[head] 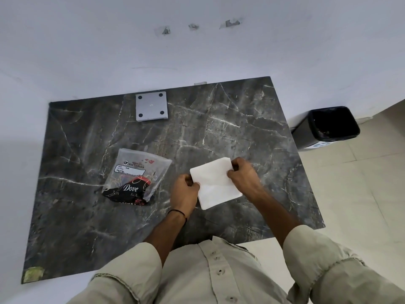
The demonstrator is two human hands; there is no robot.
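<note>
A folded white tissue (213,183) is held just above the dark marble table (219,132), right of centre. My left hand (184,189) pinches its left edge between thumb and fingers. My right hand (241,173) pinches its upper right corner. To the left lies a clear plastic tissue packet (137,172) with a black and red Dove wrapper (129,191) inside it.
A grey square plate (151,105) with black corner dots lies at the table's back edge by the white wall. A black waste bin (328,126) stands on the tiled floor to the right of the table. A yellowish patch (32,274) marks the table's near left corner.
</note>
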